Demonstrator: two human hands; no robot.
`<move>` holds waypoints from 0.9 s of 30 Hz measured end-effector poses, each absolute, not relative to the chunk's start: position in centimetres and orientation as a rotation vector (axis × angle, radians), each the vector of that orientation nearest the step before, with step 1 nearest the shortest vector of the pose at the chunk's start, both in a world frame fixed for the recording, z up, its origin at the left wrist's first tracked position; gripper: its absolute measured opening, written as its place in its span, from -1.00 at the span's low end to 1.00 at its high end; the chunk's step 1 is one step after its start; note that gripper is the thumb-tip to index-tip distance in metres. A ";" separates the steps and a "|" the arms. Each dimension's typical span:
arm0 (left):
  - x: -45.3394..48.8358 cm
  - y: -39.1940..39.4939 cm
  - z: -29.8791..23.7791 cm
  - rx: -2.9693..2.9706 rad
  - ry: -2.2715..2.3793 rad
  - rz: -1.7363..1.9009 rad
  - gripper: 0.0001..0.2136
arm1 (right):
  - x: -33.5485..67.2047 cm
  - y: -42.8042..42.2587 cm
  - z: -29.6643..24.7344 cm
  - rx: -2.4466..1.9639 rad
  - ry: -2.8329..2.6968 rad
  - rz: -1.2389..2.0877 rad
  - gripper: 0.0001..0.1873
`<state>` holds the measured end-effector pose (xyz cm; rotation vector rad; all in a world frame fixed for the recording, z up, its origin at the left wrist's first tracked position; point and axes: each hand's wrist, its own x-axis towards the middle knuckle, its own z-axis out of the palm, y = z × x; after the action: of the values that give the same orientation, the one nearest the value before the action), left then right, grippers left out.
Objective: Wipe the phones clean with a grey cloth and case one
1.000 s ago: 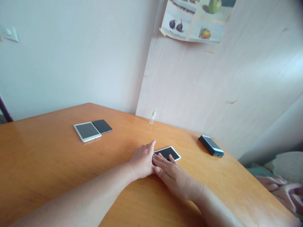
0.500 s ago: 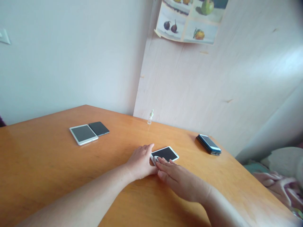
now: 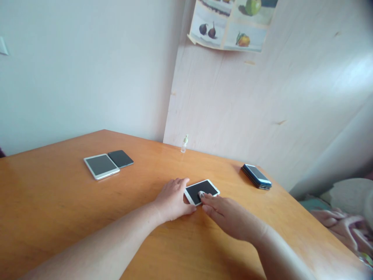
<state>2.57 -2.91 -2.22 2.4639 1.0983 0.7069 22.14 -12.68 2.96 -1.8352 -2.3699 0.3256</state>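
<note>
A white smartphone lies flat on the table, its dark screen facing up. My left hand grips its left end, thumb on the near edge and fingers on the far edge. In the fingers of my right hand is a small white cloth, pressed on the phone's screen near the middle. Most of the cloth is hidden under the fingertips.
A white tablet and a dark tablet lie side by side at the left. Near the table's back edge stands a small clear spray bottle. A stack of phones sits at the right edge of the wooden table.
My right hand has slid the cloth rightward across the screen, from the phone's left end toward its middle. My left hand keeps its grip on the phone.
</note>
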 end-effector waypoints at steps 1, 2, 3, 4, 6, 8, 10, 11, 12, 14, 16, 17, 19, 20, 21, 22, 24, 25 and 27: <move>2.6 -2.9 -2.2 2.466 1.104 0.698 -0.24 | 22.6 -12.3 2.8 -1.908 -2.321 0.281 -0.44; 2.6 -3.0 -2.1 2.471 1.107 0.690 -0.24 | 23.1 -12.0 2.7 -1.985 -2.270 0.232 -0.44; 2.6 -3.0 -2.0 2.479 1.105 0.683 -0.26 | 23.4 -11.6 2.5 -2.046 -2.230 0.188 -0.45; 2.6 -3.0 -1.9 2.487 1.101 0.678 -0.28 | 23.5 -11.4 2.4 -2.076 -2.209 0.156 -0.46; 2.6 -3.0 -1.8 2.501 1.089 0.673 -0.33 | 22.8 -11.5 2.5 -2.028 -2.236 0.164 -0.48; 2.6 -3.0 -1.9 2.508 1.080 0.689 -0.38 | 21.1 -12.1 2.9 -1.852 -2.321 0.279 -0.49; 2.6 -3.0 -2.0 2.508 1.078 0.722 -0.44 | 19.6 -12.9 3.3 -1.661 -2.375 0.425 -0.50; 2.6 -3.0 -2.0 2.507 1.077 0.731 -0.46 | 19.3 -13.1 3.5 -1.605 -2.382 0.475 -0.50; 2.7 -3.0 -2.1 2.506 1.079 0.731 -0.46 | 19.3 -13.2 3.5 -1.594 -2.376 0.493 -0.49; 2.6 -2.9 -2.1 2.506 1.089 0.708 -0.43 | 20.4 -12.7 3.3 -1.705 -2.330 0.435 -0.48; 2.6 -2.9 -2.0 2.512 1.096 0.687 -0.40 | 22.2 -11.8 2.7 -1.921 -2.243 0.291 -0.48; 2.7 -2.9 -2.0 2.516 1.098 0.687 -0.40 | 23.1 -11.3 2.4 -2.033 -2.184 0.209 -0.48; 2.7 -2.9 -2.0 2.524 1.097 0.699 -0.43 | 23.8 -10.8 2.0 -2.176 -2.104 0.089 -0.48; 2.7 -2.9 -2.0 2.526 1.100 0.705 -0.43 | 23.6 -10.9 2.0 -2.185 -2.103 0.078 -0.47; 2.7 -2.9 -2.1 2.526 1.102 0.710 -0.43 | 23.0 -11.1 2.1 -2.145 -2.134 0.105 -0.47; 2.7 -2.9 -2.1 2.525 1.099 0.714 -0.43 | 22.2 -11.5 2.3 -2.059 -2.194 0.171 -0.46; 2.7 -2.9 -2.3 2.521 1.085 0.732 -0.44 | 20.4 -12.3 2.8 -1.822 -2.315 0.355 -0.45; 2.7 -2.9 -2.3 2.520 1.077 0.743 -0.45 | 19.8 -12.7 3.0 -1.728 -2.355 0.433 -0.45; 2.7 -2.8 -2.4 2.522 1.072 0.752 -0.46 | 19.6 -12.7 3.0 -1.680 -2.372 0.511 -0.46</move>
<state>2.65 -2.85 -2.39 2.5223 1.0722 0.7517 19.57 -12.70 3.00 -1.6796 -2.3723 0.5108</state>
